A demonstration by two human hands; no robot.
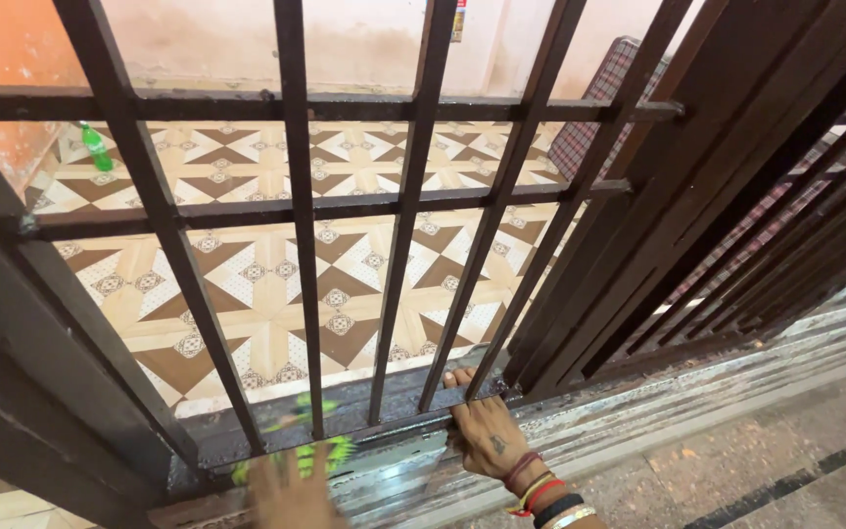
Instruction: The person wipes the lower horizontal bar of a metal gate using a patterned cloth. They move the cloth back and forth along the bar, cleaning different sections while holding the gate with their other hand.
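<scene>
My right hand (487, 431) rests on the bottom rail (345, 416) of the dark brown metal grille gate (413, 196), fingers curled over the rail's top edge just beside the foot of one upright bar; closed on the rail. Coloured bangles and threads (540, 495) sit at that wrist. My left hand (291, 495) is low at the frame's edge, blurred, pressed against a green and yellow scrubbing cloth (310, 446) on the same rail; whether it pinches the cloth or only pushes flat on it I cannot tell. Rail looks wet and glossy. Through the bars: brown and cream patterned floor tiles (257, 284), a green plastic bottle (96, 147) lying near the orange wall (2, 49) far left, a small red and yellow sign (458, 20) high on the pale back wall, a checked mattress (599, 108) leaning upright to the right. The gate's folded bars bunch closely at right. The striped metal track (697, 382) runs along the threshold; grey speckled floor (756, 470) lies open on my side.
</scene>
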